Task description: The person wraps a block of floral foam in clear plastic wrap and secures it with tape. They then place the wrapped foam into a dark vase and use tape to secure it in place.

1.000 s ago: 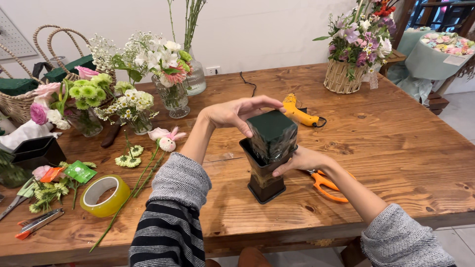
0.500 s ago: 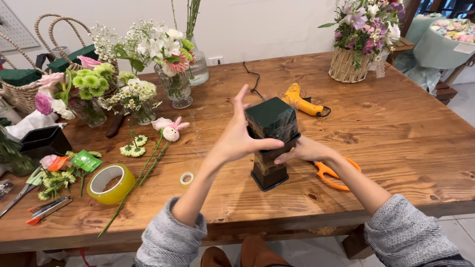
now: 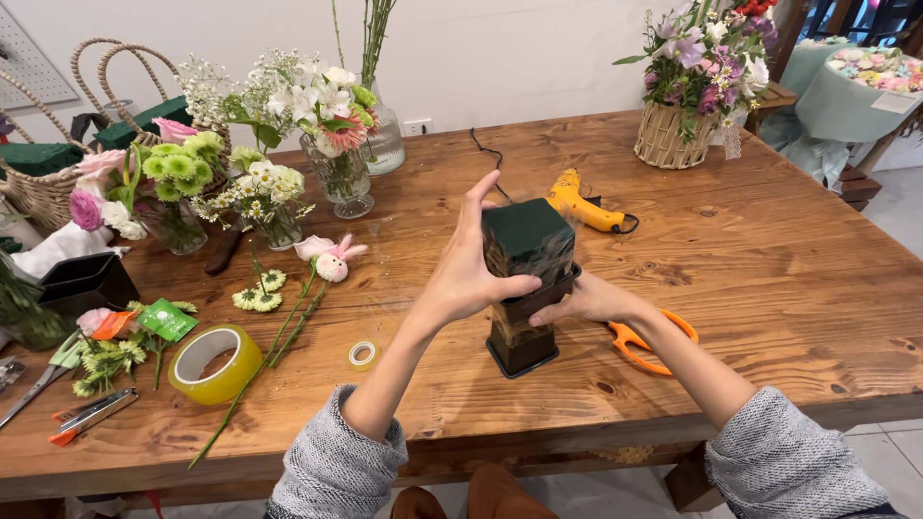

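A dark green foam block [image 3: 527,236] stands in a small black square pot [image 3: 524,336] near the front middle of the wooden table [image 3: 769,259]. My left hand [image 3: 468,269] presses on the block's left side, thumb on its front and fingers raised. My right hand [image 3: 584,300] grips the pot's rim from the right, partly hidden behind it.
Orange scissors [image 3: 642,344] lie just right of the pot, a yellow glue gun [image 3: 583,204] behind it. Tape rolls [image 3: 214,363], cut flowers [image 3: 327,258] and glass vases [image 3: 338,183] fill the left side. A flower basket [image 3: 673,135] stands at the back right.
My left hand came down from the top of the foam block to its left side. The view has shifted slightly; block and pot stay in place.
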